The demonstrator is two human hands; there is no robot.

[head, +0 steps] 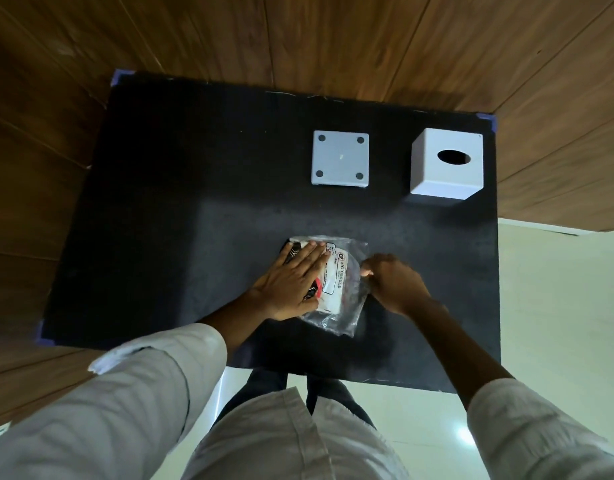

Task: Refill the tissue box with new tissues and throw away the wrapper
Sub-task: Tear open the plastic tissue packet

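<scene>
Floor: wood planks (298,36) lie beyond and left of the table; pale tiles (558,306) lie to its right and under the person.
Table: the black top (194,202) fills the middle of the view, with blue tape at its corners; its left half is bare, and a wide bare strip runs between the far things and the near pack.
Person: stands at the near edge, light sleeves (143,393) rolled up the forearms.
Tissue box: the white cube (446,164) sits near the far right corner, close to the right edge, its oval hole dark.
Box base: the flat white square (340,158) with four dark dots lies left of the cube, apart from it.
Tissue pack: the clear plastic wrapper (333,285) with printed label lies near the front centre, well apart from both box parts.
Left hand: (291,278) spread flat, pressing down on the pack's left side.
Right hand: (395,282) curled, fingertips pinching the wrapper's loose right edge.
</scene>
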